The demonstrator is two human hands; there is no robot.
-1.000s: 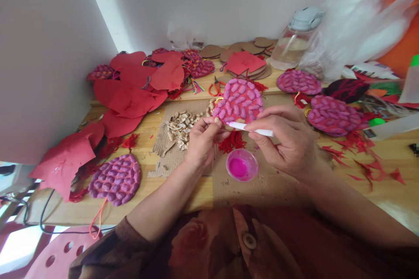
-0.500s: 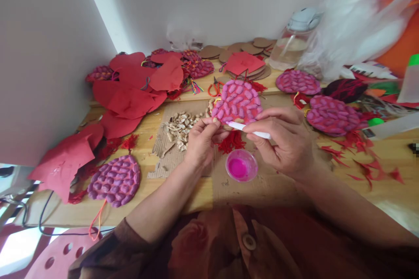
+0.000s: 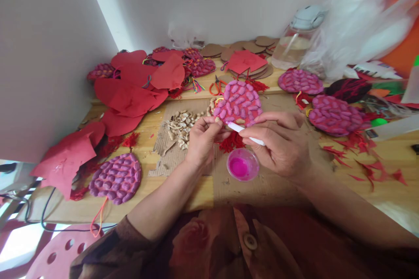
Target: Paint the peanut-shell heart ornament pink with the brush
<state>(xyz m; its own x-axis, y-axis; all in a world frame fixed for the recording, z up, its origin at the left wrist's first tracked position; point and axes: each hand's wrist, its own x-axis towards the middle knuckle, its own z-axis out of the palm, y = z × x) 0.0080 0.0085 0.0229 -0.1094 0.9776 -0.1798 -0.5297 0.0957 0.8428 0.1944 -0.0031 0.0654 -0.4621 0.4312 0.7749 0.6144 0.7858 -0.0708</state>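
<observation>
A rounded red plaque (image 3: pixel 240 103) covered with peanut shells painted pink is held up in front of me. One bare tan shell shows at its lower edge. My left hand (image 3: pixel 203 138) pinches the plaque's lower left edge between thumb and fingers. In my right hand (image 3: pixel 282 143) is a slim white paintbrush (image 3: pixel 235 127), its pink tip at the plaque's bottom edge; the fingertips are close to the plaque's lower right rim. Under the plaque, between my hands, stands a small clear cup (image 3: pixel 242 165) of bright pink paint. A red tassel (image 3: pixel 231 143) hangs below the plaque.
Loose peanut shells (image 3: pixel 181 126) lie on cardboard to the left. Red paper shapes (image 3: pixel 131 96) pile up further left. Finished pink plaques (image 3: pixel 337 114) rest at right and a purple one (image 3: pixel 116 178) at left. Orange-handled pliers (image 3: pixel 216 87) and a water jar (image 3: pixel 291 45) stand behind.
The brush tip has shifted slightly left along the plaque's lower edge, and the handle's back end has dropped and tilts more steeply. Both hands keep their grips.
</observation>
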